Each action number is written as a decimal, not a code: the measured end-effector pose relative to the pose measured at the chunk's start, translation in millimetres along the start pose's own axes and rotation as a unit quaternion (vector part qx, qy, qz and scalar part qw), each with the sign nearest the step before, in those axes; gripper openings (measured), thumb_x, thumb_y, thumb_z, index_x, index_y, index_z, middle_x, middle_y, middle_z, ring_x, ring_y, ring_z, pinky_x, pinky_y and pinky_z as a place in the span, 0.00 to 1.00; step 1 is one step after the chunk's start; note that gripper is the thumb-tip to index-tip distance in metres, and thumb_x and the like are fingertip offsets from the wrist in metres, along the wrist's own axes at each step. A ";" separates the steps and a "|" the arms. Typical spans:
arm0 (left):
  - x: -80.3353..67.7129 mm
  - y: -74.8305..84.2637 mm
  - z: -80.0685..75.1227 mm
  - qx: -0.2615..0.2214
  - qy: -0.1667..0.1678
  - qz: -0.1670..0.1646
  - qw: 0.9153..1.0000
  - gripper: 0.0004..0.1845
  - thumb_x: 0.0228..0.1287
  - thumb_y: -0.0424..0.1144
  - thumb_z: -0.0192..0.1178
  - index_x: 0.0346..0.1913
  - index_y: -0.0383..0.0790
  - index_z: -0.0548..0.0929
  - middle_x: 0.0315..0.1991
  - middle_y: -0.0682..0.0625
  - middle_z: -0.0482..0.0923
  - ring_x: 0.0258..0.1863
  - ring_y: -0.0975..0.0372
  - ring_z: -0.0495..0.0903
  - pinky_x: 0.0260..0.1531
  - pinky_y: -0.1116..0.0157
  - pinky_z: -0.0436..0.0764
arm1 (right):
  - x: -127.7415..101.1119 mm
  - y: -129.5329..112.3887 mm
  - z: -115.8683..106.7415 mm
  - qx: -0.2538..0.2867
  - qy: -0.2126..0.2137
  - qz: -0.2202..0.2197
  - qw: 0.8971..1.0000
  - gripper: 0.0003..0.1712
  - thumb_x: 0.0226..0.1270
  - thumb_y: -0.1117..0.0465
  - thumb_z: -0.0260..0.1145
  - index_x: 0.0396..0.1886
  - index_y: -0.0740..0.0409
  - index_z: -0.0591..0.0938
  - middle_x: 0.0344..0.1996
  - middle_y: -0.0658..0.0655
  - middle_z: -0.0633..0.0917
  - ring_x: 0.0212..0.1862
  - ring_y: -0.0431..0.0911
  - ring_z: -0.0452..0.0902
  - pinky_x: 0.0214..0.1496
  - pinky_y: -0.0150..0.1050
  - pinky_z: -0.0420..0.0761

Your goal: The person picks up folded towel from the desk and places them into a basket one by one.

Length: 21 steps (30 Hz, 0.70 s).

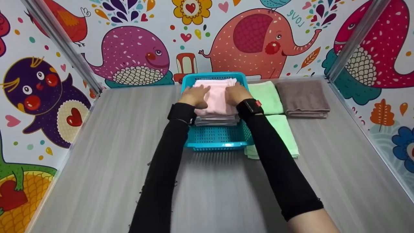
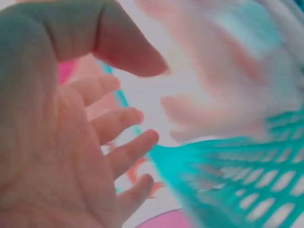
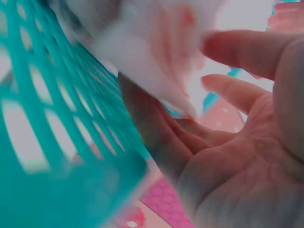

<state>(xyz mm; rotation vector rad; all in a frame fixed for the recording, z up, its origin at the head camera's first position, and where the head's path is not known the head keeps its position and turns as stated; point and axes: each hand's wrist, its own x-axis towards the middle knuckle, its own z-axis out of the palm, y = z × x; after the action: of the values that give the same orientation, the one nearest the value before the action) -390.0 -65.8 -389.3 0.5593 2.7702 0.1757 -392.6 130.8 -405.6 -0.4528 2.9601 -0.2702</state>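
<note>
In the head view a folded pink towel (image 1: 216,97) lies on top of a stack of folded grey cloths (image 1: 217,121) in a turquoise basket (image 1: 216,144). My left hand (image 1: 195,96) is over the towel's left side. In the left wrist view its fingers (image 2: 126,161) are spread and apart from the blurred pink cloth. On the opposite side, my right hand (image 1: 237,93) is at the towel's edge. The right wrist view shows that hand's fingers (image 3: 156,128) along the cloth's edge, its thumb held away from them.
Right of the basket lie two folded light-green towels (image 1: 266,97), one nearer me and partly behind my right sleeve. Beyond them sits a pile of folded brown towels (image 1: 302,97). Printed walls (image 1: 190,38) with metal posts bound the grey tabletop (image 1: 129,136).
</note>
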 end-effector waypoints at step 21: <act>-89.8 -72.2 81.4 -0.316 0.121 -0.017 0.941 0.40 0.80 0.51 0.54 0.81 0.32 0.54 0.60 0.32 0.77 0.51 0.44 0.81 0.53 0.48 0.80 | -103.4 69.5 -17.0 0.068 0.130 -0.046 0.988 0.32 0.73 0.59 0.68 0.74 0.60 0.74 0.64 0.68 0.79 0.58 0.62 0.81 0.60 0.59 0.82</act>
<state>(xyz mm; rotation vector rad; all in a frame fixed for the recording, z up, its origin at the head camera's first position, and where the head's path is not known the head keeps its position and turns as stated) -310.8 -162.8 -454.4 0.3300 2.7099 1.1400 -317.2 230.5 -391.8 -0.5777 3.1458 -0.5802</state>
